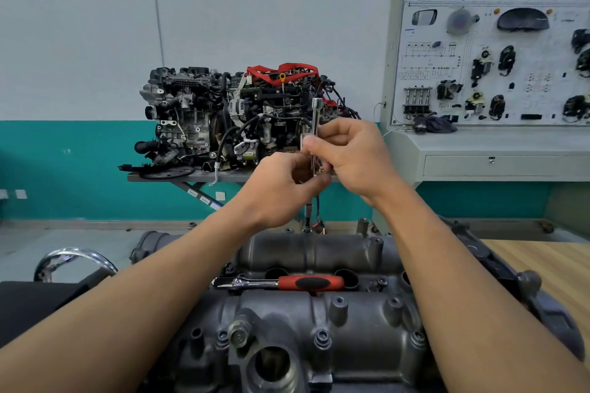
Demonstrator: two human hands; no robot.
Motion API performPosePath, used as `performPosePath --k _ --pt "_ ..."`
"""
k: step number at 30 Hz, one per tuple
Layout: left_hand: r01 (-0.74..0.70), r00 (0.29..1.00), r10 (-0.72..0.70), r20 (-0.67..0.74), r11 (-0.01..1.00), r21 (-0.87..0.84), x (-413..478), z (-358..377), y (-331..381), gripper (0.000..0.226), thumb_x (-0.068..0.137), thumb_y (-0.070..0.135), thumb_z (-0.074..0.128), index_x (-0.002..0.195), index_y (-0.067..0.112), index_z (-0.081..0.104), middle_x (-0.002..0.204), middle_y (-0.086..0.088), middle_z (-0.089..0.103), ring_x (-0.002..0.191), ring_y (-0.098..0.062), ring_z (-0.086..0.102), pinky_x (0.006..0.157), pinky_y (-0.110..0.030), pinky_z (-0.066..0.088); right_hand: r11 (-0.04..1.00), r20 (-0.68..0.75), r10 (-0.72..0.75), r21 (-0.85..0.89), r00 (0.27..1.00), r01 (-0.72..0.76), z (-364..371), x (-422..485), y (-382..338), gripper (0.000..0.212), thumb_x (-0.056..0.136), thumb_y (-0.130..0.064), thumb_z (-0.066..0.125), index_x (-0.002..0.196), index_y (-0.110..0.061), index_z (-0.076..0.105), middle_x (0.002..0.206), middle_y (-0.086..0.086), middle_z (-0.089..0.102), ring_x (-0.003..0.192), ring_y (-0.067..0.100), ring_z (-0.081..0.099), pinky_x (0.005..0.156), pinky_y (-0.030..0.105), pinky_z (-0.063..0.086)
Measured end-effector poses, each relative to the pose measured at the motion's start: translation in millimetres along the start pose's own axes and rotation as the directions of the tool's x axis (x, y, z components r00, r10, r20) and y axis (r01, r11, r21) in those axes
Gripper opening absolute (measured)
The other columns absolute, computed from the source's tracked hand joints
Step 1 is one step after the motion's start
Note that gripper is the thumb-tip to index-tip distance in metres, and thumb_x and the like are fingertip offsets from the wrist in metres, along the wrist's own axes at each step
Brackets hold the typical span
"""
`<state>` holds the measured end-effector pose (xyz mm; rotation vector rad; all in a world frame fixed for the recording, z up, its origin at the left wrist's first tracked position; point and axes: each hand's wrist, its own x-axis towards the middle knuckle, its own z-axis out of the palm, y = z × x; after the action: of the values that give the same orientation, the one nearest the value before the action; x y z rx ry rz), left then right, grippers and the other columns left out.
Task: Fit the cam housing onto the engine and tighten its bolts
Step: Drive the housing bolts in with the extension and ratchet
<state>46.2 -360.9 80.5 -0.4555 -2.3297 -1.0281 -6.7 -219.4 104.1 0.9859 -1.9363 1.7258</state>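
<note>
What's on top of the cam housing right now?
A red-handled ratchet lies across the cam housing. At its far edge a socket driver stands upright; whatever is under its tip is covered.

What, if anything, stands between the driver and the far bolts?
Nothing visible: left hand and right hand hold the driver upright, its socket down at the cam housing's far edge. The ratchet lies nearer, clear of it.

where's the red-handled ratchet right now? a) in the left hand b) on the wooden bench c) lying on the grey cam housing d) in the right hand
c: the red-and-black-handled ratchet lies loose on the dark grey metal cam housing, while the left hand and right hand both grip the upright chrome extension bar.
</note>
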Motion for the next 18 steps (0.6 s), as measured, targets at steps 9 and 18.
performPosePath --k 9,18 --pt "0.067 0.992 -0.055 0.116 0.993 -0.102 1.6 -7.3 -2.2 0.015 0.097 -0.002 0.057 0.105 -0.002 0.070 0.102 -0.017 0.075 0.094 -0.024 0.074 0.092 -0.045 0.057 0.985 0.179 0.046 0.156 0.983 -0.075 -1.5 -0.6 -4.3 0.016 0.099 -0.010 0.057 0.095 -0.015 0.071 0.090 0.005 0.075 0.051 0.007 0.051 0.043 0.014 0.039" --pt "0.058 0.998 -0.058 -0.001 0.998 -0.040 1.6 -4.2 -3.1 0.010 0.090 0.012 0.073 0.085 0.002 0.074 0.078 -0.011 0.077 0.076 -0.027 0.075 0.077 -0.047 0.061 0.999 -0.045 -0.012 -0.045 0.999 0.010 1.6 0.5 1.9 0.020 0.079 -0.033 0.082 0.083 -0.022 0.067 0.077 0.001 0.068 0.059 0.006 0.057 0.053 0.023 0.050"
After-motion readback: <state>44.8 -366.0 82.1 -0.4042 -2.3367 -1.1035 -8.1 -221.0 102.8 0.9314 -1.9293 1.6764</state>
